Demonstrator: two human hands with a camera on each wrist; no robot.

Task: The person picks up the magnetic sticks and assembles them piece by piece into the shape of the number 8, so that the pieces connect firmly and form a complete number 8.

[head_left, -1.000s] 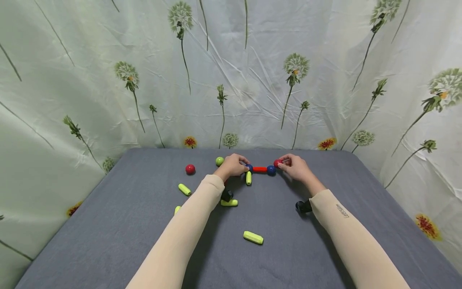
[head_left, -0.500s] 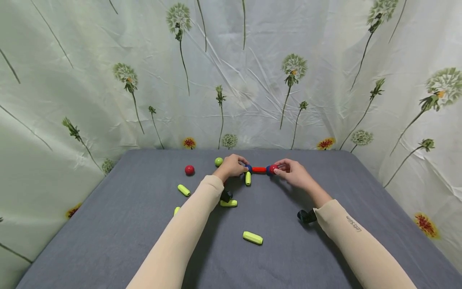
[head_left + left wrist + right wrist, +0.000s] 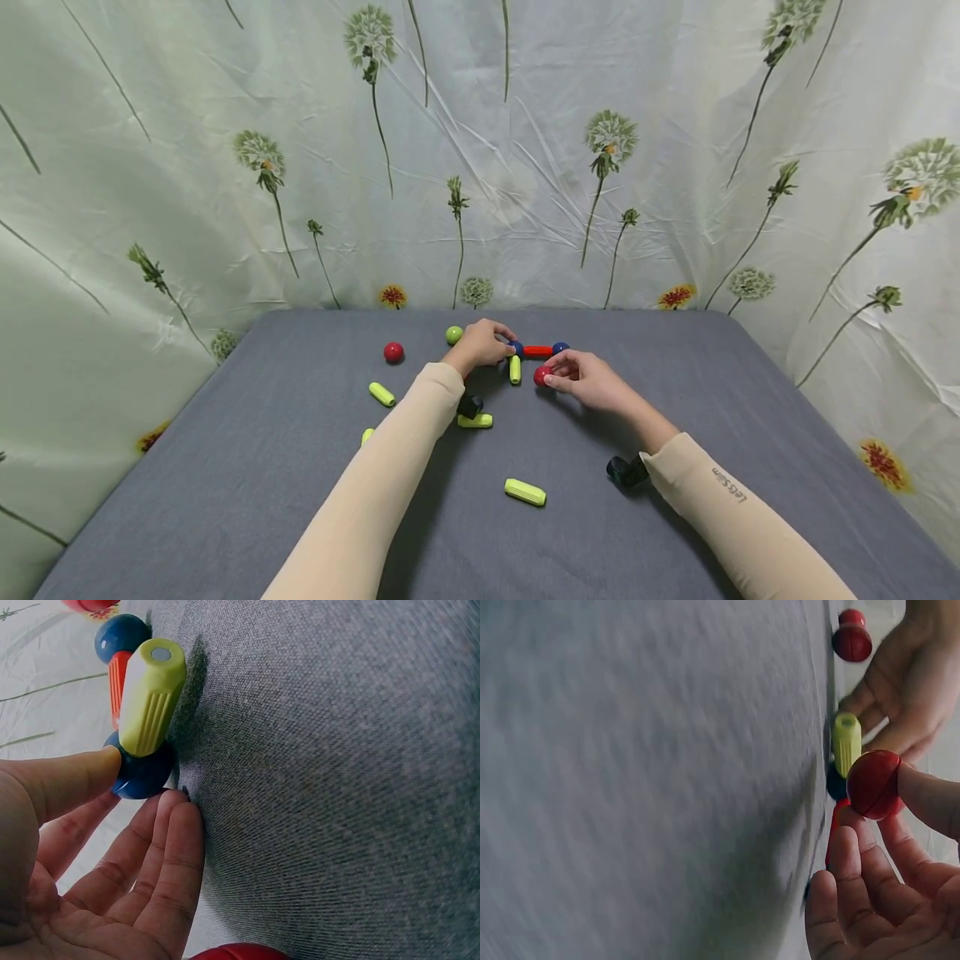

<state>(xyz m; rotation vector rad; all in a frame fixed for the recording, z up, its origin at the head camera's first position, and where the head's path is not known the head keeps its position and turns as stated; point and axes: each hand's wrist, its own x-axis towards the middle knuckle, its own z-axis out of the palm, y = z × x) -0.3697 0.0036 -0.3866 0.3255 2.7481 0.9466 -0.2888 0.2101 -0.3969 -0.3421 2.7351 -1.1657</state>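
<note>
Far out on the grey table, my left hand (image 3: 480,343) pinches a blue ball (image 3: 146,780) between thumb and index finger. From that ball a yellow-green rod (image 3: 154,701) points toward me, and a red-orange rod (image 3: 537,352) runs right to a second blue ball (image 3: 561,348). My right hand (image 3: 588,380) pinches a red ball (image 3: 874,784) with thumb and fingertips. In the head view the red ball is right of the yellow-green rod's near end, with a small gap between them. The left hand partly hides its blue ball there.
Left of my hands lie another red ball (image 3: 393,352) and a green ball (image 3: 453,335). Loose yellow-green rods (image 3: 525,492) are scattered nearer me, one partly behind the left sleeve. A flowered curtain (image 3: 540,208) hangs behind the table (image 3: 637,542).
My right hand has carried the red ball left and toward me, from by the right blue ball to near the yellow-green rod's end. The left hand has stayed in place.
</note>
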